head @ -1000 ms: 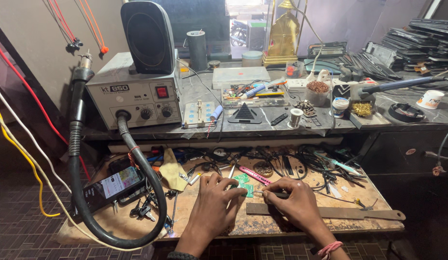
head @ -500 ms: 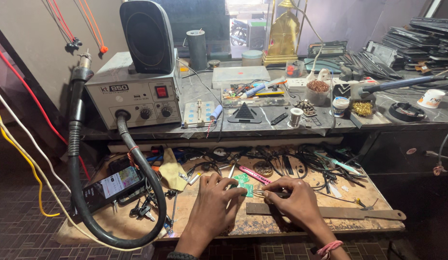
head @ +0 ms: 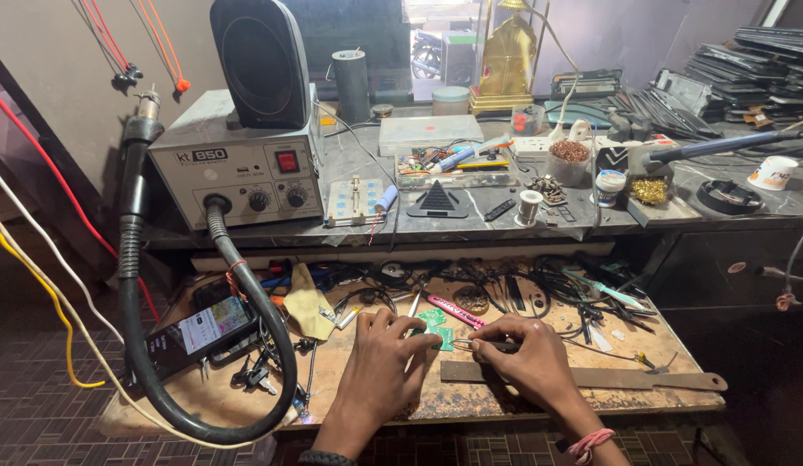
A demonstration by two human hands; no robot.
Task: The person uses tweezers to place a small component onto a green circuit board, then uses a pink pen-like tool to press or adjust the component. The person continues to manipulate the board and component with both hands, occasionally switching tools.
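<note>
A small green circuit board lies on the worn wooden shelf below the stone bench. My left hand rests on the shelf with its fingertips pressing the board's left edge. My right hand pinches a thin dark tool whose tip points left at the board. A pink-handled tool lies just behind the board. A long flat metal strip lies under and to the right of my right hand.
A grey hot-air rework station with a thick black hose stands at the left. A lit phone lies on the shelf's left. Tangled wires, tweezers, a solder spool, a brass wool holder and small boxes crowd the bench.
</note>
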